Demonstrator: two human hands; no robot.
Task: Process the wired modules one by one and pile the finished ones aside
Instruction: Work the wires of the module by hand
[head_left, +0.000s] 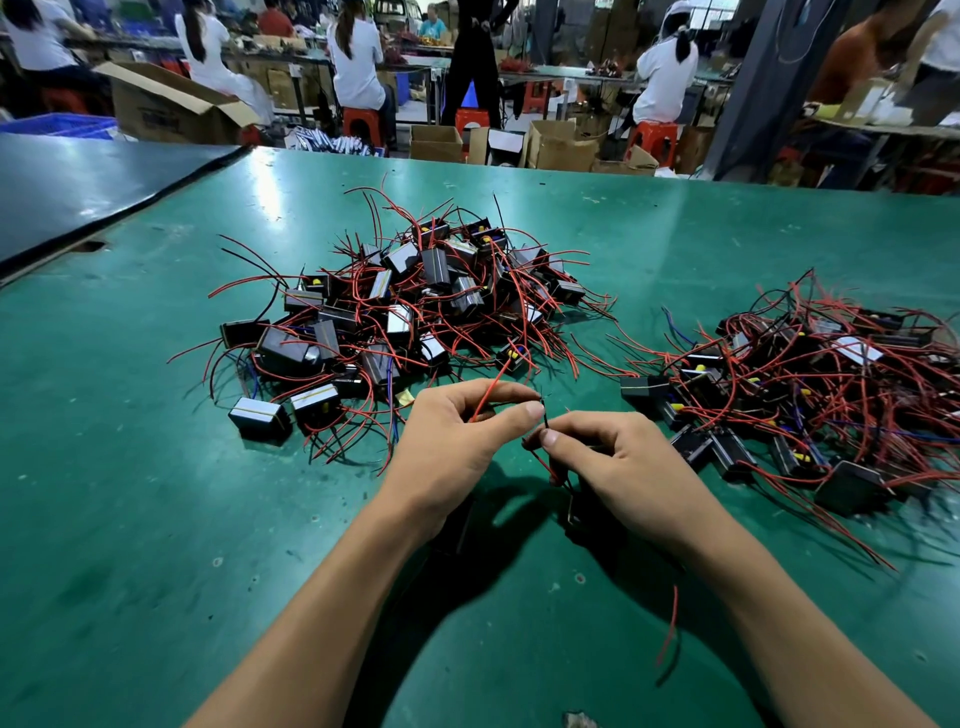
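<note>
While both hands meet low over the glossy green table, the left hand pinches a thin red wire and the right hand pinches a thin black wire. Their small black box module shows half hidden beneath the right hand. One tangled heap of black wired modules lies at twelve o'clock, a second heap at three o'clock.

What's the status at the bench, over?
Both busy: left hand, right hand pinch red and black wires. Their module body hidden below. One pile ahead, one pile at right, neither blocking.
</note>
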